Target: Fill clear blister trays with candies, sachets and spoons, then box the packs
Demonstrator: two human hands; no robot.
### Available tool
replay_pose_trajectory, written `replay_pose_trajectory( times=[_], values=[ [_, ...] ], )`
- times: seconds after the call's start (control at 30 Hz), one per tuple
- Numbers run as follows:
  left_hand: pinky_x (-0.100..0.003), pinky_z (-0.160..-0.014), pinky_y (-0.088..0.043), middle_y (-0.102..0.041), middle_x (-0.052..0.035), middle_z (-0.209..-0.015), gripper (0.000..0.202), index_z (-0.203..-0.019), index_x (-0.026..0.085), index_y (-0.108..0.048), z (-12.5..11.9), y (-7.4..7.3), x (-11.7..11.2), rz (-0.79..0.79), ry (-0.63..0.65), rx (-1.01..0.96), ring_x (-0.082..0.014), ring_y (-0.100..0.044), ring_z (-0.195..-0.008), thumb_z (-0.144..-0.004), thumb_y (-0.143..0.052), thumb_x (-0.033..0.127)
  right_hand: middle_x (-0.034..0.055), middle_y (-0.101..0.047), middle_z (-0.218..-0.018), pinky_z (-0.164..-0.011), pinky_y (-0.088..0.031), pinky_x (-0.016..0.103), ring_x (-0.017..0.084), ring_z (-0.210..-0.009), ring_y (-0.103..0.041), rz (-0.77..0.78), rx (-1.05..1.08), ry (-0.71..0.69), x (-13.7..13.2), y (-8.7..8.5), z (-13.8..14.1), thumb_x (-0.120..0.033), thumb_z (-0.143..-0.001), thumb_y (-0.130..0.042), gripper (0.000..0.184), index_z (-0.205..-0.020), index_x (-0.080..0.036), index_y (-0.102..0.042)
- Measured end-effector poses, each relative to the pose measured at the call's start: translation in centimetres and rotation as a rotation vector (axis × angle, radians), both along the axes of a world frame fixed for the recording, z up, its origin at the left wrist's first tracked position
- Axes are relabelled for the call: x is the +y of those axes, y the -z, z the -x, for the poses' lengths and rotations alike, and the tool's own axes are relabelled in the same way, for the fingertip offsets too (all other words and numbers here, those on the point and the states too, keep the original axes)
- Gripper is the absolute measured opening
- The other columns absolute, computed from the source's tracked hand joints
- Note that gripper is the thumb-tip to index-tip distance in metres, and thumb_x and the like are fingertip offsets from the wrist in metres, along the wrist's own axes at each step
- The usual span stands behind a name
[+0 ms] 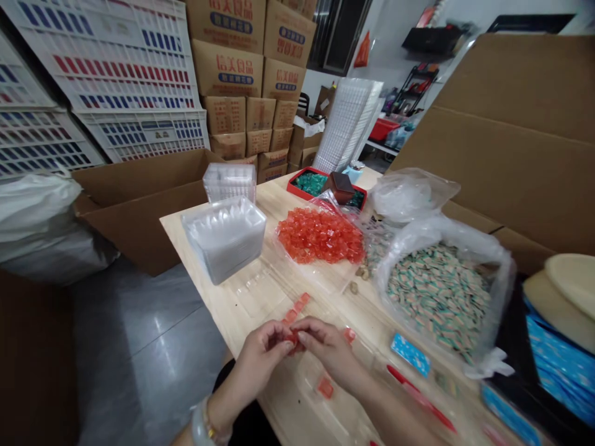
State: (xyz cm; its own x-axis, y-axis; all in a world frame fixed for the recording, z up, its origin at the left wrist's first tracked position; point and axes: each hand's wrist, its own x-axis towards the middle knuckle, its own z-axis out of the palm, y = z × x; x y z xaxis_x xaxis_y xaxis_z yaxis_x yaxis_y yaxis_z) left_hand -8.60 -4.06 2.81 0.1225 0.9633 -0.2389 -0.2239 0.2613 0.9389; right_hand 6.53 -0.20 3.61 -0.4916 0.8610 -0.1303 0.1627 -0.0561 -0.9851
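My left hand (263, 359) and my right hand (328, 350) meet over the near part of the wooden table (209, 248). Both pinch a small red wrapped candy (294, 339) between their fingertips. More red candies (297, 306) lie in the compartments of a clear plastic tray (260, 285) just beyond my fingers, and one (325, 388) lies by my right wrist. A big pile of red candies (320, 234) sits in an open clear bag farther back.
A stack of clear plastic trays (225, 241) stands at the left. A bag of green-and-white candies (439, 294) sits at the right. A red tray of green candies (309, 184) is at the back. Cardboard boxes (242, 74) and crates (116, 74) line the wall.
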Motion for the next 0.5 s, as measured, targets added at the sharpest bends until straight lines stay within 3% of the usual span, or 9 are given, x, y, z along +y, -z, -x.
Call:
replay_pose_trajectory(
  times=[0.07, 0.3, 0.5],
  values=[
    [-0.022, -0.057, -0.034, -0.053, 0.0016, -0.062, 0.01, -0.068, 0.015, -0.053, -0.9, -0.5, 0.1, 0.016, 0.022, -0.074, -0.0098, -0.046, -0.059, -0.066, -0.06, 0.022, -0.0003, -0.059, -0.067, -0.06, -0.041, 0.026, 0.011, -0.061, -0.053, 0.175, 0.153, 0.087, -0.8, -0.1, -0.3, -0.032, -0.072, -0.057, 0.016, -0.077, -0.017, -0.059],
    [-0.022, -0.059, -0.034, -0.052, -0.0012, -0.066, 0.015, -0.072, 0.012, -0.056, -2.0, -0.9, -0.2, 0.279, 0.104, -0.341, -0.0099, -0.047, -0.064, -0.071, -0.057, 0.028, -0.0051, -0.048, -0.048, -0.046, -0.029, 0.018, 0.005, -0.044, -0.04, 0.41, 0.367, 0.248, -2.1, 0.3, -0.8, -0.034, -0.068, -0.061, 0.022, -0.064, -0.015, -0.051],
    [-0.025, -0.062, -0.034, -0.055, -0.0029, -0.066, 0.015, -0.069, 0.012, -0.055, -3.0, -1.4, -0.2, 0.224, 0.129, -0.406, -0.0109, -0.049, -0.062, -0.072, -0.056, 0.027, -0.0069, -0.041, -0.045, -0.043, -0.024, 0.018, 0.004, -0.04, -0.035, 0.677, 0.599, 0.268, -2.8, -0.4, -0.8, -0.025, -0.063, -0.061, 0.02, -0.057, -0.016, -0.045]
  ],
)
